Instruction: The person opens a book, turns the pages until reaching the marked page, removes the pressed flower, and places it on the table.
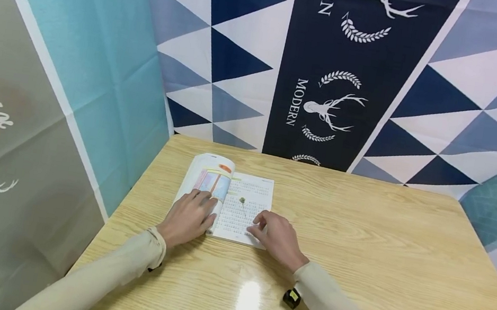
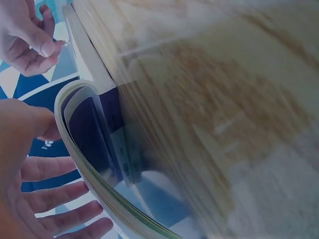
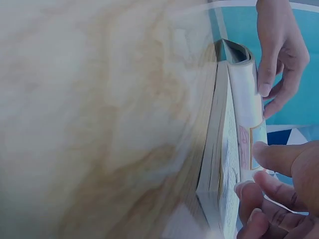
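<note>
An open book (image 1: 244, 229) lies on the table, its left-hand pages (image 1: 192, 173) bowed upward. Over its printed right page is a small dried flower (image 1: 242, 200) with a thin stem slanting toward my right hand. My left hand (image 1: 189, 218) rests on the illustrated left page, fingers extended; in the left wrist view its fingers (image 2: 60, 194) lie along the curved pages. At the right page's lower edge, my right hand (image 1: 279, 237) has thumb and forefinger together, seemingly pinching the stem's end; a pale sliver shows at those fingertips (image 2: 47, 49) in the left wrist view.
The wooden table (image 1: 371, 237) extends to the right of the book. Patterned cloth (image 1: 244, 52) hangs behind the table, and another cloth (image 1: 115, 49) hangs close along the left side. A small black device (image 1: 292, 297) sits at my right wrist.
</note>
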A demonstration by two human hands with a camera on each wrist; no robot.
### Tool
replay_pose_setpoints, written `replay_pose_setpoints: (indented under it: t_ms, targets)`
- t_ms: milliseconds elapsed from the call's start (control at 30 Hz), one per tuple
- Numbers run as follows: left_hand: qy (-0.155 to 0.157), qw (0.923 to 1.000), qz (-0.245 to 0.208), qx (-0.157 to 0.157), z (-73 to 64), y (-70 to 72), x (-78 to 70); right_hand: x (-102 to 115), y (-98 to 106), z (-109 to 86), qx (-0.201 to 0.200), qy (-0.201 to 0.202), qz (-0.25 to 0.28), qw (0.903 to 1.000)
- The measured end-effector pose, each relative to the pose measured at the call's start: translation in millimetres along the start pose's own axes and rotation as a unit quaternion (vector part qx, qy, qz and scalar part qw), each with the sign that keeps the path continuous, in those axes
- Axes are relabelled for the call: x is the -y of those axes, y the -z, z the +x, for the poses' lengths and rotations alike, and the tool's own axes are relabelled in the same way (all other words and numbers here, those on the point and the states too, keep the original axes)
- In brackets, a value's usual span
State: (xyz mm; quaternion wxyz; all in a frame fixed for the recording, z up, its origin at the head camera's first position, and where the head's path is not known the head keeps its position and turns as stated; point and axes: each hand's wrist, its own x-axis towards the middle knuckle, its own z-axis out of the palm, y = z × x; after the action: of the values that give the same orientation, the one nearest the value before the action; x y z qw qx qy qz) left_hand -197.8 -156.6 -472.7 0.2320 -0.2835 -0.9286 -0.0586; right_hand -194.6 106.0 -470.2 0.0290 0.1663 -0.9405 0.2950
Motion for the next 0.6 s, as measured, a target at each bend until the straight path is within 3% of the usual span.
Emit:
replay_pose_setpoints:
  t_ms: [233, 600]
  targets:
    - [0.023, 0.9992, -0.015, 0.028, -2.3, -0.8, 4.9, 5, -10, 22.3, 0.019, -0.024, -0.002, 0.9995]
    - [0.024, 0.9987, -0.021, 0.039, -0.2, 0.1, 7.3, 7, -18, 47.6, 0.078, -0.058, -0.054, 0.9938]
